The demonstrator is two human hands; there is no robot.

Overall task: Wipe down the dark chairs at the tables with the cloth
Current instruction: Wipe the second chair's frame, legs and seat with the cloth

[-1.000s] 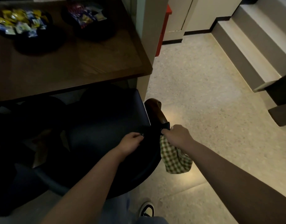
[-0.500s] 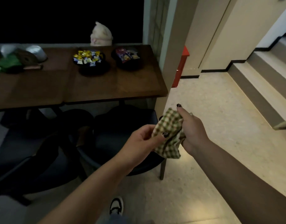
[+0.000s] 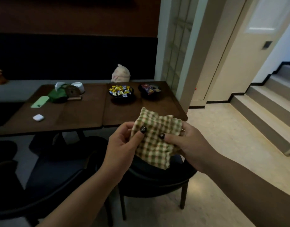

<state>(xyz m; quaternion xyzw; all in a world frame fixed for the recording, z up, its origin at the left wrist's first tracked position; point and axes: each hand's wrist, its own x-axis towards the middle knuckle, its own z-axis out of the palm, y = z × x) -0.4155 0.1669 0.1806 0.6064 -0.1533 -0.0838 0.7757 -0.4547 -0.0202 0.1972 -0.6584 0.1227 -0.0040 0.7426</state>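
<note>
Up off the chair now comes the checked cloth (image 3: 154,138), spread between left hand (image 3: 123,145) and right hand (image 3: 188,145), each pinching a side, likely refolding; the dark chair (image 3: 157,179) sits just below them.

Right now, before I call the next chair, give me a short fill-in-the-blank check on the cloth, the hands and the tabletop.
1. Both hands, left hand and right hand, hold the checked ____ up in front of the table.
2. The cloth is lifted off the dark ____ below it.
3. The bowl of sweets sits on the ____.

Missing words: cloth; chair; table
</note>
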